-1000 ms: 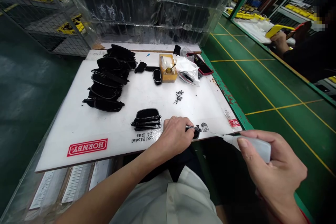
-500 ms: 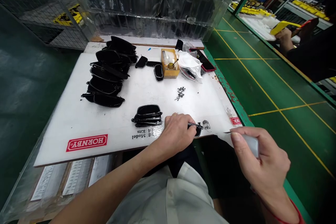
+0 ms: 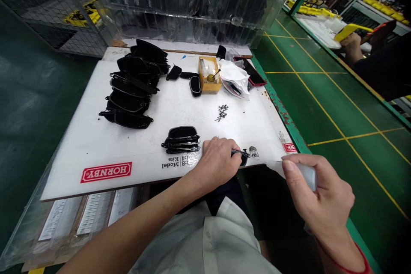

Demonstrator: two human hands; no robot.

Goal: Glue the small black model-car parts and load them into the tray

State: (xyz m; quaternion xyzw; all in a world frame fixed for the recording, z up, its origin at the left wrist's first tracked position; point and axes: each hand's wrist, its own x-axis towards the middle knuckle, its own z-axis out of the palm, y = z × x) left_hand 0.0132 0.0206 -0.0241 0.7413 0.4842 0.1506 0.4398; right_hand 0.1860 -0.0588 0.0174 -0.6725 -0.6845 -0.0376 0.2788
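Observation:
My left hand (image 3: 220,158) grips a black part (image 3: 244,159) at the front edge of the white board (image 3: 180,109). Held in my right hand (image 3: 317,192), to the right of the board, is a pale grey-handled tool (image 3: 307,176) whose thin tip points left. A short stack of black parts (image 3: 181,139) lies left of my left hand. Behind it on the left is a larger row of overlapping black parts (image 3: 130,98). Small dark screw-like pieces (image 3: 221,112) are scattered mid-board.
A small yellow box (image 3: 210,85), a crumpled white bag (image 3: 234,75) and a red-edged phone (image 3: 255,75) lie at the back. Plastic-wrapped stacks (image 3: 186,4) stand behind. At the right, a person's hand (image 3: 351,43) holds a yellow part (image 3: 351,31).
The view has shifted slightly. Both hands keep nearly the same places and grips.

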